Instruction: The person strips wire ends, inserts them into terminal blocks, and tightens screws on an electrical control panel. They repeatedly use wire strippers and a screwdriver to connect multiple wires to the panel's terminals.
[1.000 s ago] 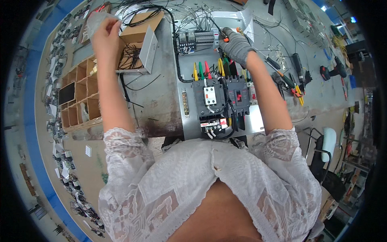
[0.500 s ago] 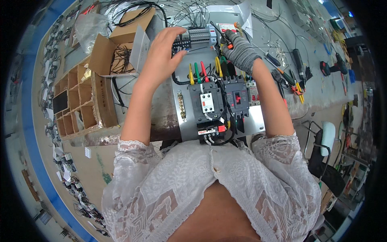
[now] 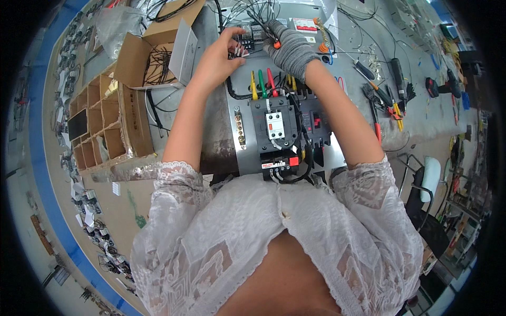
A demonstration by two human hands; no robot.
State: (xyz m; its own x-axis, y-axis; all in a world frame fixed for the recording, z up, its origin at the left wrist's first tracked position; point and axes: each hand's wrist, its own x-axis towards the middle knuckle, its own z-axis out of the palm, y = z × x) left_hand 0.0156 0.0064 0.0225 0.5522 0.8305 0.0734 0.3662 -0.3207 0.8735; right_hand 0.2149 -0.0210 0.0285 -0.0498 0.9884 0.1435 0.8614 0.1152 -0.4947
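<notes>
My bare left hand (image 3: 213, 60) is curled at the left end of a terminal row, beside a small dark relay block (image 3: 245, 38). Short wires with white sleeves (image 3: 240, 51) sit among its bent fingers; thumb and forefinger stand apart. My right hand (image 3: 298, 52), in a grey knit glove, is closed on a slim hand tool with an orange-and-black handle (image 3: 276, 44). Its dark front end points up and left over the grey terminal blocks (image 3: 258, 32). Nearer me on the metal mounting plate (image 3: 243, 155) are a black contactor (image 3: 273, 124) and a breaker (image 3: 317, 122).
An open cardboard box of black wires (image 3: 158, 63) and a divided cardboard tray (image 3: 113, 124) stand at left. Pliers (image 3: 375, 113), screwdrivers (image 3: 365, 69) and a cordless drill (image 3: 443, 87) lie at right. Loose black wires (image 3: 253, 13) spread across the far side.
My right hand has moved left with the tool, away from the far-right blocks toward the terminal row. My left hand has shifted slightly, and white-sleeved wires now show among its fingers.
</notes>
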